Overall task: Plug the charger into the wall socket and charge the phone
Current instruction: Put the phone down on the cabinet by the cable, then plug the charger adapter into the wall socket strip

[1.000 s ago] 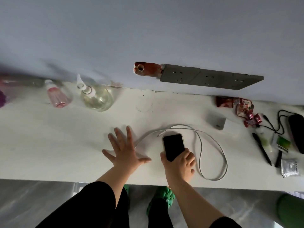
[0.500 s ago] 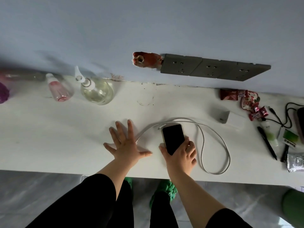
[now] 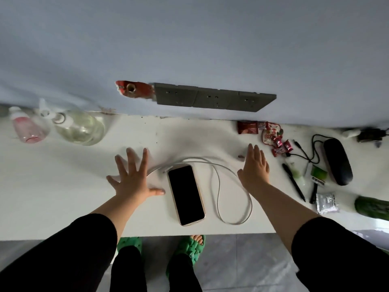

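A person is standing at a white counter [image 3: 63,197] against a pale wall, looking down at both bare hands. The left hand [image 3: 131,178] is lying flat on the counter, fingers spread, holding nothing. The right hand [image 3: 254,167] is reaching forward with its fingers straight and together, also holding nothing; it is covering the spot where the charger seems to be lying, and only a small dark corner is showing at its fingertips, so whether it is touching the charger cannot be told.

The phone [image 3: 186,194] is lying face up, screen dark, between the two hands and just beside the left thumb. A white cable [image 3: 219,186] is looping from the phone's top edge round to the right and up toward the right hand. Whether its plug is seated in the phone is unclear. The sockets [image 3: 210,100] are sitting in a grey strip on the wall, above the counter and empty.

The step in hand appears to be picking up the charger. To do it well, the right hand should be closing on the charger's body, keeping off the prongs, then lifting it with enough slack that the cable is not dragging the phone toward the counter's near edge. The prongs should be lining up squarely with a socket before any push. The left hand could be steadying the phone.

Snack packets [image 3: 271,135], pens and a dark case [image 3: 336,161] are lying to the right; two bottles [image 3: 80,127] are standing at the left.
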